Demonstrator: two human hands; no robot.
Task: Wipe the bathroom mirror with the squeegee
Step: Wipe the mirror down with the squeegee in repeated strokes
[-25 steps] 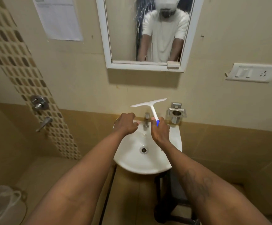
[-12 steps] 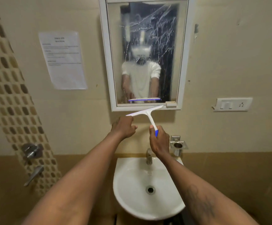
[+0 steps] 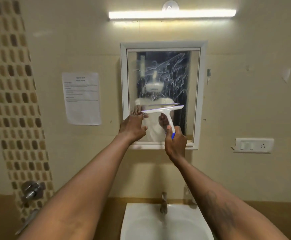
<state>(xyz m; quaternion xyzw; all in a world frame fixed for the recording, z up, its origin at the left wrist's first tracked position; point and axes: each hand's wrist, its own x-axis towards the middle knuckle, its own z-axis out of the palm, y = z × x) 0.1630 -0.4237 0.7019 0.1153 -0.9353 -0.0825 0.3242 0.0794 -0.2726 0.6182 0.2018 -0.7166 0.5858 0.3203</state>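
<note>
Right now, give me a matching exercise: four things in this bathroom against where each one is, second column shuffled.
Things:
1. squeegee
2. paper notice
3. tube light
4. sink

Places:
a. on the wall above the mirror
b. below the mirror, at the bottom of the view
c. gripped by the right hand, in front of the mirror's lower half
d. on the wall left of the mirror

Pairs: 1-c, 2-d, 3-a, 4-b

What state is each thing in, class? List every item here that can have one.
mirror, streaked with white suds, not yet wiped.
squeegee, held up, blade across the lower mirror.
right hand, gripping the squeegee handle.
left hand, fingers curled by the blade's left end; contact unclear.
tube light, on.
</note>
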